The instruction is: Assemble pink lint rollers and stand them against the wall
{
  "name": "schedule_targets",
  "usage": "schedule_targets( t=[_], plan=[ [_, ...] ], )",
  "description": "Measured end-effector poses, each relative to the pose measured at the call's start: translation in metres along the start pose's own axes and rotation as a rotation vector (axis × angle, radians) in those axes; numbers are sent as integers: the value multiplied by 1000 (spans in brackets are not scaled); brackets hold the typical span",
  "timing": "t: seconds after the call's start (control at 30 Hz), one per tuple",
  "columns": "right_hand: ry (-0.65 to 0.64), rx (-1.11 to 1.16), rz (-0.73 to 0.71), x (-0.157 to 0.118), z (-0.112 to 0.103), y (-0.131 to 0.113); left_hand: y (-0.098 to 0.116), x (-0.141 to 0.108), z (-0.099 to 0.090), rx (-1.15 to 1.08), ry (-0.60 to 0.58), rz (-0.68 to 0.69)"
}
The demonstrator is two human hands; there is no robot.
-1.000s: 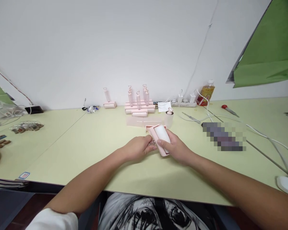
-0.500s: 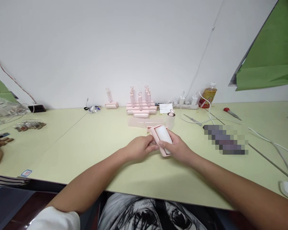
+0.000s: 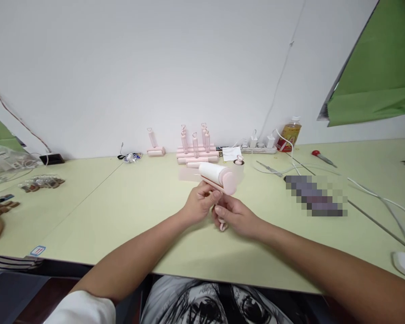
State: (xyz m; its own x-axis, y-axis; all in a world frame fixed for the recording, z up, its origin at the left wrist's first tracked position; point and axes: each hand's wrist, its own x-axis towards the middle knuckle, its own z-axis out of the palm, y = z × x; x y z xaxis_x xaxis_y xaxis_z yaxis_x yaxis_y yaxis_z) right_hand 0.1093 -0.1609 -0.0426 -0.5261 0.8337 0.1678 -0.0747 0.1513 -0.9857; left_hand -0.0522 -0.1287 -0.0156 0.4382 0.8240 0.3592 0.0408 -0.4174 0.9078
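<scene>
A pink lint roller [image 3: 213, 173] with a white roll is held in front of me, its head tilted, a round pink end cap facing right. My left hand [image 3: 200, 204] grips it just under the head, thumb pressed near the neck. My right hand [image 3: 238, 217] is wrapped around the handle, most of which its fingers hide. The handle's pink looped end [image 3: 223, 226] pokes out below. Behind the head stand several more pink lint rollers [image 3: 195, 146] with clear handles upright. A translucent cover [image 3: 188, 173] lies just beyond my hands.
One lint roller [image 3: 155, 152] stands apart at the left back. A cup-like holder [image 3: 239, 167], power strip [image 3: 258, 150], drink bottle [image 3: 290, 135], tweezers [image 3: 269, 168] and red-handled screwdriver [image 3: 324, 158] are to the right, with cables. Bagged brown pieces [image 3: 42, 182] lie far left.
The lint roller has turned from upright, roll facing me, to lying across with its handle downward. My right hand has shifted from the head to the handle; my left now grips below the head.
</scene>
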Motion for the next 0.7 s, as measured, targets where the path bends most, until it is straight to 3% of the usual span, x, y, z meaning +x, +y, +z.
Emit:
schedule_targets(
  t=[0.13, 0.2, 0.3, 0.37, 0.5, 0.7],
  plan=[
    [147, 2, 42, 0, -4, -3, -3, 12, -29, 303, -389, 106],
    [202, 14, 30, -1, -10, -7, -11, 24, -51, 528, -299, 90],
    [243, -8, 17, -1, -18, -10, -32, 42, -81, 961, 2, 54],
    [266, -41, 25, -2, -21, -10, -48, 50, -93, 1118, 52, -42],
    [292, -105, 67, -2, -20, -9, -67, 56, -98, 1116, -26, -200],
    [290, -245, 3, -3, -23, -7, -52, 43, -110, 961, 12, -404]
  ],
)
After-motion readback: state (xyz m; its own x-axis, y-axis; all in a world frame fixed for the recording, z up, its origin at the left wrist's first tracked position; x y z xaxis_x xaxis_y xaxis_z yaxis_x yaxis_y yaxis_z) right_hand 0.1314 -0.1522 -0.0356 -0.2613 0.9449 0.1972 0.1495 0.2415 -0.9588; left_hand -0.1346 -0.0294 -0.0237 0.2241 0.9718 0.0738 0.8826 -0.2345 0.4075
